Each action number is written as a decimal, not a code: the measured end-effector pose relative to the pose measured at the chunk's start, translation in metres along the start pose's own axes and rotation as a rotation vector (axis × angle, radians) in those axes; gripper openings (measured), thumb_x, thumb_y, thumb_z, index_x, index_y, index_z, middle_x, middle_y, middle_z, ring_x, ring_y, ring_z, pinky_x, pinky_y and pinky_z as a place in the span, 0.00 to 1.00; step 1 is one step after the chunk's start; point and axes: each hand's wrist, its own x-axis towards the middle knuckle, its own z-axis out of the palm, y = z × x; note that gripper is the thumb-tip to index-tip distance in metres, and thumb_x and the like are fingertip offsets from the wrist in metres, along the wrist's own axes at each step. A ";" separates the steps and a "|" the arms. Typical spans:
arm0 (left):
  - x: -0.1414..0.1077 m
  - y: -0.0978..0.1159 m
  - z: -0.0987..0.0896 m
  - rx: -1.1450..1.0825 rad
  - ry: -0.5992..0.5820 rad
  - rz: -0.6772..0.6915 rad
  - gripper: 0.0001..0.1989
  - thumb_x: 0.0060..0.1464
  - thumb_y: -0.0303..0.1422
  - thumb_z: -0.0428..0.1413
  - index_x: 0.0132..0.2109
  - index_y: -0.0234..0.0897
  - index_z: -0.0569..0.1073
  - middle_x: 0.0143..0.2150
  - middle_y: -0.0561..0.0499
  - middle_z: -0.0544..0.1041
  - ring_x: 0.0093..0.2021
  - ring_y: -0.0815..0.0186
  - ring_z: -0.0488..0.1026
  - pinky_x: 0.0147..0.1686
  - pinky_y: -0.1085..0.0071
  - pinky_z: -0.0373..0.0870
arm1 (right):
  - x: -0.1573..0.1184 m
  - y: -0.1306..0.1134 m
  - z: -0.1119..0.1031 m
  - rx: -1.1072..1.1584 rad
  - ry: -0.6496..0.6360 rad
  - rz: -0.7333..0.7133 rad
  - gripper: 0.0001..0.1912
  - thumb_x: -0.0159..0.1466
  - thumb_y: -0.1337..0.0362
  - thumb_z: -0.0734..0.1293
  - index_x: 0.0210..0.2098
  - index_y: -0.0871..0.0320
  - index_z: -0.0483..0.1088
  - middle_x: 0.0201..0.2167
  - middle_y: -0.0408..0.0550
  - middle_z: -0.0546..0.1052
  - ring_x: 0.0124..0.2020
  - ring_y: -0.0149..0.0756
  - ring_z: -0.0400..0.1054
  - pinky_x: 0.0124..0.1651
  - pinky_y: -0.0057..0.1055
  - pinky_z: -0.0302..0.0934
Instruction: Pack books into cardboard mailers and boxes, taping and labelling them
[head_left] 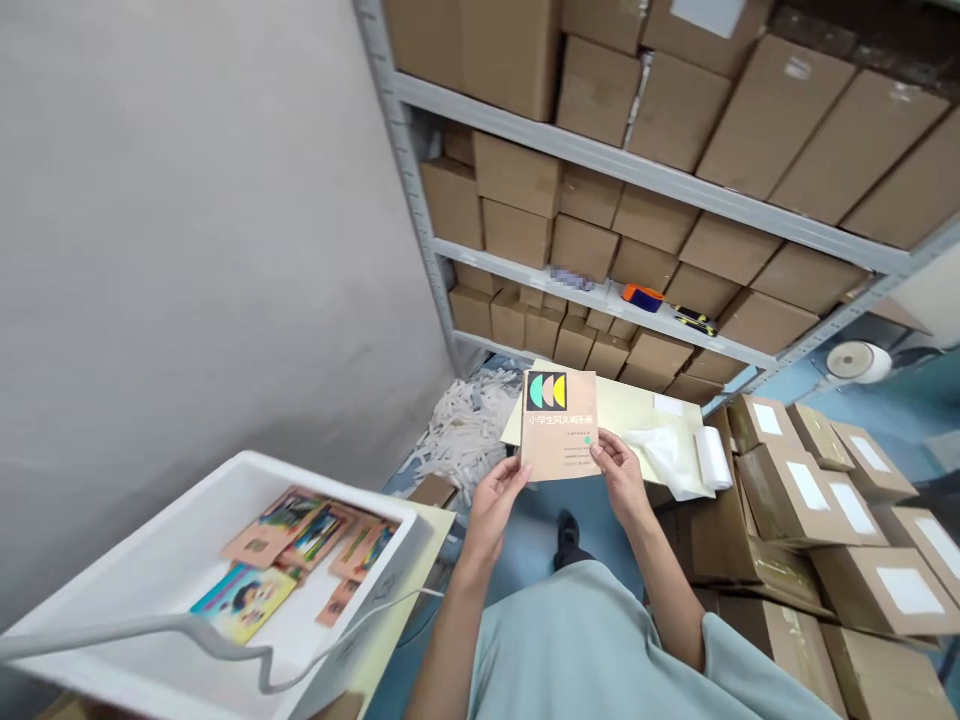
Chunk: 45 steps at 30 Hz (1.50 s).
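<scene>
Both hands hold up a thin pinkish-tan book [559, 425], its cover facing me. A dark panel with green, pink and yellow half-round shapes fills the cover's upper left, above a line of white Chinese characters. My left hand [493, 500] pinches the lower left corner, thumb in front. On the opposite side, my right hand [621, 468] grips the lower right edge, its thumb on the cover near a small green dot. Beyond the book lies a pale yellow tabletop [637, 400], partly hidden by it.
A white bin [247, 470] with several colourful booklets [315, 535] stands at left. Shredded paper [472, 420] lies by the wall. A plastic roll [712, 458] rests on the tabletop. Labelled cartons [802, 490] are stacked at right; metal shelves [645, 160] full of boxes stand ahead.
</scene>
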 end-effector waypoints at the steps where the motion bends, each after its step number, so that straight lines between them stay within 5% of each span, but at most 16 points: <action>1: 0.011 0.000 0.010 -0.003 -0.014 -0.021 0.35 0.44 0.57 0.77 0.50 0.37 0.86 0.54 0.39 0.88 0.59 0.48 0.83 0.60 0.58 0.78 | 0.003 0.001 -0.009 0.040 0.034 0.007 0.32 0.55 0.45 0.87 0.53 0.55 0.84 0.52 0.55 0.89 0.55 0.50 0.83 0.61 0.45 0.76; 7: 0.077 -0.011 0.079 0.026 -0.098 -0.088 0.38 0.42 0.61 0.77 0.49 0.34 0.86 0.51 0.38 0.89 0.55 0.48 0.85 0.57 0.59 0.80 | 0.042 0.003 -0.065 0.145 0.128 0.026 0.31 0.54 0.46 0.87 0.52 0.53 0.86 0.50 0.53 0.89 0.53 0.48 0.82 0.57 0.41 0.77; 18: 0.186 -0.044 0.199 0.118 -0.111 -0.216 0.38 0.38 0.58 0.80 0.49 0.37 0.83 0.46 0.43 0.89 0.46 0.55 0.87 0.40 0.70 0.79 | 0.174 -0.011 -0.162 0.114 0.085 0.057 0.31 0.55 0.44 0.87 0.52 0.53 0.85 0.51 0.54 0.88 0.53 0.48 0.82 0.59 0.42 0.76; 27: 0.241 -0.061 0.238 0.097 -0.117 -0.251 0.37 0.39 0.54 0.80 0.50 0.34 0.85 0.51 0.37 0.89 0.51 0.49 0.87 0.49 0.63 0.83 | 0.235 -0.005 -0.196 -0.010 0.085 0.105 0.30 0.58 0.45 0.84 0.54 0.53 0.83 0.52 0.55 0.87 0.55 0.49 0.82 0.62 0.45 0.76; 32: 0.266 -0.060 0.241 0.123 -0.086 -0.234 0.37 0.38 0.54 0.81 0.50 0.34 0.86 0.51 0.37 0.89 0.50 0.49 0.87 0.49 0.61 0.84 | 0.242 -0.014 -0.183 -0.261 0.188 0.005 0.26 0.63 0.46 0.80 0.55 0.53 0.83 0.57 0.58 0.85 0.62 0.53 0.79 0.64 0.50 0.75; 36: 0.281 -0.059 0.242 0.156 -0.029 -0.136 0.38 0.37 0.54 0.80 0.51 0.33 0.88 0.52 0.38 0.89 0.54 0.46 0.86 0.56 0.55 0.84 | 0.244 -0.023 -0.141 -0.484 0.168 -0.174 0.22 0.72 0.48 0.73 0.60 0.50 0.82 0.66 0.56 0.81 0.70 0.51 0.75 0.68 0.48 0.74; 41: 0.281 -0.058 0.238 0.288 -0.153 0.066 0.34 0.47 0.54 0.76 0.55 0.36 0.88 0.57 0.40 0.87 0.55 0.47 0.85 0.60 0.52 0.83 | 0.257 -0.014 -0.074 -0.569 0.183 -0.148 0.30 0.70 0.44 0.76 0.65 0.52 0.78 0.63 0.57 0.83 0.60 0.50 0.82 0.60 0.43 0.79; 45: 0.285 -0.049 0.224 0.430 -0.301 0.266 0.27 0.53 0.52 0.73 0.55 0.41 0.88 0.56 0.42 0.85 0.56 0.52 0.84 0.61 0.56 0.82 | 0.268 -0.005 -0.050 -0.568 0.355 -0.080 0.25 0.70 0.41 0.73 0.52 0.54 0.79 0.43 0.51 0.88 0.39 0.44 0.83 0.46 0.37 0.78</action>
